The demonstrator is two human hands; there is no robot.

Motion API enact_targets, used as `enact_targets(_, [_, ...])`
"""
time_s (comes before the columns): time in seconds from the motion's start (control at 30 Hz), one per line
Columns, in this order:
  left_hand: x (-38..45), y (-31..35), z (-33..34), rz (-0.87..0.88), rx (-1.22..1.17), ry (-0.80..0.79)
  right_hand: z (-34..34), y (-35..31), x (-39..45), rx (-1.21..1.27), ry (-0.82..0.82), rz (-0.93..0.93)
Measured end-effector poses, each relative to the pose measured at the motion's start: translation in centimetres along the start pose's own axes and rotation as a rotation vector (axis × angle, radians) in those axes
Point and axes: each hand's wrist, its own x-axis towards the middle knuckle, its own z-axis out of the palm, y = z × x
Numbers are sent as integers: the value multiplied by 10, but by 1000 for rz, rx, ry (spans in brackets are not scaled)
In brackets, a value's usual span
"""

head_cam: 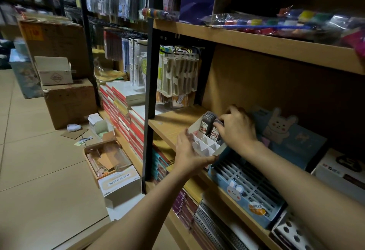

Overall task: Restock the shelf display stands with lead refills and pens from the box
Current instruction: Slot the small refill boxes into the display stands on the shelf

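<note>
Head view: left hand (186, 152) flat, fingers straight, steadying white display stand (205, 141) on shelf (173, 120); right hand (236, 127) fingers pinching lead refill pack (215, 132), lowering into rear slot beside others.

stacked cardboard cartons (67, 99) on tiled floor (39, 170), red-edged notebooks (122, 115), bagged paint pots (292, 22) on upper shelf (256, 42)
</note>
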Motion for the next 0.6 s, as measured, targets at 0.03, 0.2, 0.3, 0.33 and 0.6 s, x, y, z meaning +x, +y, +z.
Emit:
enact_targets(0.03, [-1,1,-1,-3,8,-3,-2,-1,-2,40,-2,7])
enact_targets(0.2, [-30,-2,-17,147,110,-24,-18,-3,-36,252,125,-8])
enact_targets(0.3, [-69,-22,-40,308,137,-5,-27,-17,-73,301,142,-116])
enact_targets(0.33, [-86,-33,-49,335,132,12,-28,-27,-88,353,108,-151])
enact_targets(0.6, [-274,-189,-91,-384,149,142,29,-148,-223,371,-775,-602])
